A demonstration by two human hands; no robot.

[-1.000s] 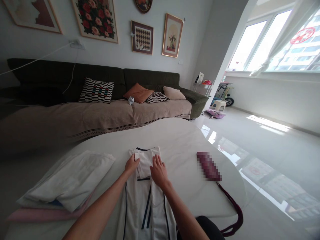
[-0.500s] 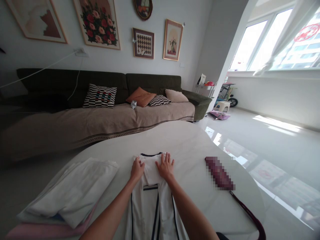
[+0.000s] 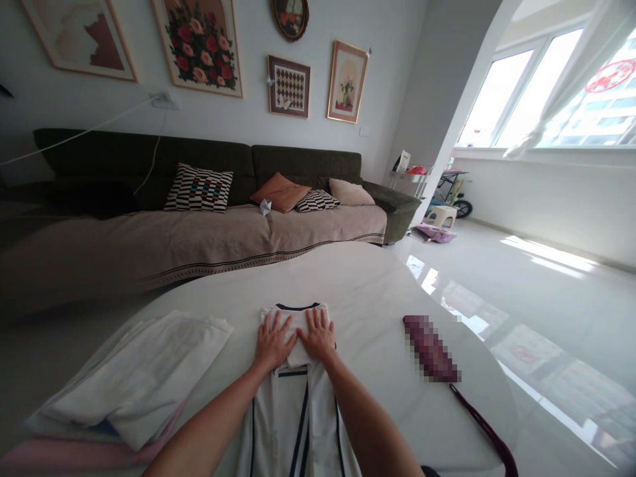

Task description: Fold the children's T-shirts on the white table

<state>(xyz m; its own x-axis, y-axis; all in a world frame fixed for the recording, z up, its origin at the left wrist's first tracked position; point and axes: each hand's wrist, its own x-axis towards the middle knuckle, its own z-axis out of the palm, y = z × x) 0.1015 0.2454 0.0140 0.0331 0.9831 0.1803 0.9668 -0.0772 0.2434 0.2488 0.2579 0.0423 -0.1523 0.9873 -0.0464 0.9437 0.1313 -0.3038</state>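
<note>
A white garment with dark navy stripes (image 3: 298, 411) lies lengthwise on the white round table (image 3: 368, 285), folded into a narrow strip with its far end near the table's middle. My left hand (image 3: 272, 341) and my right hand (image 3: 317, 334) lie side by side, flat on that far end, fingers spread and pressing the cloth down. Neither hand grips anything.
A pile of folded white cloth over a pink piece (image 3: 134, 377) sits at the table's left. A blurred dark red object (image 3: 431, 348) with a dark strap (image 3: 484, 427) lies at the right. Behind the table stands a long sofa (image 3: 199, 218) with cushions; glossy floor (image 3: 546, 298) lies right.
Both hands have drawn closer together on the garment's far end. The right hand slid back toward me from the collar edge, and the left hand flattened with fingers spread.
</note>
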